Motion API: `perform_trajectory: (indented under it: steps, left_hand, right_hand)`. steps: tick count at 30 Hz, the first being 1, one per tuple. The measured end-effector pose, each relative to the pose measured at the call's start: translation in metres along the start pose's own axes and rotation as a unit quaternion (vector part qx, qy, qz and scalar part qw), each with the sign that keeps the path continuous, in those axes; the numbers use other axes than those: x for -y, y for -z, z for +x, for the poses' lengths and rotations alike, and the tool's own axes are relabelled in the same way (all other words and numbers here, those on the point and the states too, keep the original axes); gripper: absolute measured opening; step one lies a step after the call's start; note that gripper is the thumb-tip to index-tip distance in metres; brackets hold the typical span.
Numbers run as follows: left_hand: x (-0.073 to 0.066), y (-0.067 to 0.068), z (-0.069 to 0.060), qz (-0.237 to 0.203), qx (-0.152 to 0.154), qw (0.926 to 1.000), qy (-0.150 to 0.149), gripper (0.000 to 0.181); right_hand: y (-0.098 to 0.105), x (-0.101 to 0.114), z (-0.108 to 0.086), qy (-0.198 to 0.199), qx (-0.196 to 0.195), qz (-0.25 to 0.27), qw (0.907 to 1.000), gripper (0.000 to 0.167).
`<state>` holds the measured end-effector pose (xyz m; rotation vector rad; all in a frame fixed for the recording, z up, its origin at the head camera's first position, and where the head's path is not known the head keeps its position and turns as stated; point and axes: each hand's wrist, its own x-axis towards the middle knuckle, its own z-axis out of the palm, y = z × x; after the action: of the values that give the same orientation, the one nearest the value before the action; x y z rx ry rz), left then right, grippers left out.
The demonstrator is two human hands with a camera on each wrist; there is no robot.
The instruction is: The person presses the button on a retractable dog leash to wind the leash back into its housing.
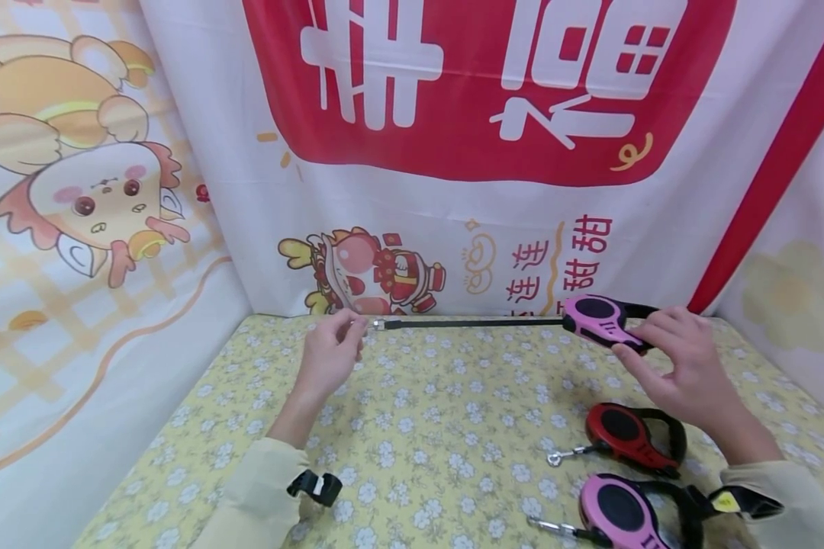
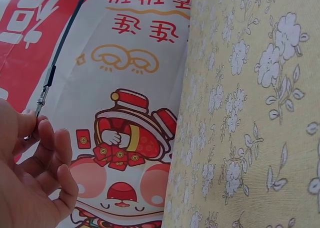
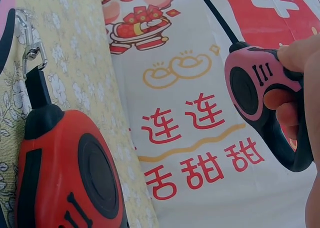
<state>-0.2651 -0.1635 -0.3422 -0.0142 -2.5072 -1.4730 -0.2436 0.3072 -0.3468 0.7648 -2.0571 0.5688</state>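
Pink-and-black plastic retractable leash (image 1: 599, 311), raised above yellow floral counter (image 1: 446, 427): casing gripped in right hand's (image 1: 683, 370) fingers; black strap (image 1: 481, 323) stretched to silver metal clip (image 1: 378, 325), pinched by left hand's (image 1: 331, 347) fingers. On counter: red-and-black retractable leash (image 1: 616, 427), second pink-and-black leash (image 1: 618, 509).

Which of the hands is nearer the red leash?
Right. In the head view, the right hand is just above the red leash; the left hand is farther away, to its upper left.

Metal clip (image 2: 41, 98) in the left hand (image 2: 29, 185)
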Motion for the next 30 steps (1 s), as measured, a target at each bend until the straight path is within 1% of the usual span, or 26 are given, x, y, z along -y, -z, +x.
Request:
perform_trajectory:
  steps: [1, 3, 4, 8, 10, 14, 17, 21, 24, 27, 30]
  left_hand:
    - [-0.0003, 0.0002, -0.0002, 0.0, -0.001, 1.0, -0.001, 0.022]
    - [-0.0005, 0.0007, -0.0006, -0.004, -0.003, 1.0, -0.003, 0.022]
    - [-0.0004, 0.0008, -0.0007, -0.006, -0.003, 1.0, -0.007, 0.022]
    - [0.001, 0.0003, -0.0007, -0.013, 0.0, 0.9992, -0.037, 0.023]
    - [0.0014, -0.0002, -0.001, -0.016, 0.001, 0.9983, -0.055, 0.023]
    - [0.0019, -0.0017, -0.0018, -0.02, 0.002, 0.9968, -0.077, 0.021]
    - [0.002, -0.0032, -0.0029, -0.021, 0.006, 0.9964, -0.081, 0.021]
    - [0.0025, -0.0056, -0.0042, -0.02, 0.007, 0.9962, -0.085, 0.022]
    - [0.0019, -0.0066, -0.0048, -0.019, 0.006, 0.9959, -0.088, 0.022]
    - [0.0012, -0.0072, -0.0046, -0.021, 0.008, 0.9956, -0.09, 0.021]
    - [0.0014, -0.0085, -0.0041, -0.022, 0.013, 0.9956, -0.091, 0.022]
  right_hand:
    - [-0.0005, 0.0, -0.0003, 0.002, 0.004, 0.001, 1.0, 0.019]
    - [-0.0011, -0.0002, -0.0009, 0.002, 0.011, 0.0, 0.9999, 0.025]
    - [-0.0011, -0.0006, -0.0012, 0.002, 0.012, 0.0, 0.9999, 0.031]
    - [-0.0003, -0.0026, -0.0019, 0.001, 0.015, -0.002, 0.9999, 0.06]
    - [0.0003, -0.0035, -0.0018, 0.0, 0.016, -0.002, 0.9999, 0.067]
    - [0.0005, -0.0045, -0.0021, -0.003, 0.022, -0.005, 0.9997, 0.069]
    - [-0.0001, -0.0051, -0.0025, -0.003, 0.026, -0.007, 0.9996, 0.063]
    - [-0.0014, -0.0069, -0.0036, -0.001, 0.025, -0.009, 0.9997, 0.067]
    - [-0.0024, -0.0085, -0.0043, 0.001, 0.023, -0.009, 0.9997, 0.076]
    - [-0.0028, -0.0097, -0.0052, -0.002, 0.025, -0.01, 0.9996, 0.073]
    - [-0.0023, -0.0097, -0.0066, -0.009, 0.03, -0.013, 0.9994, 0.064]
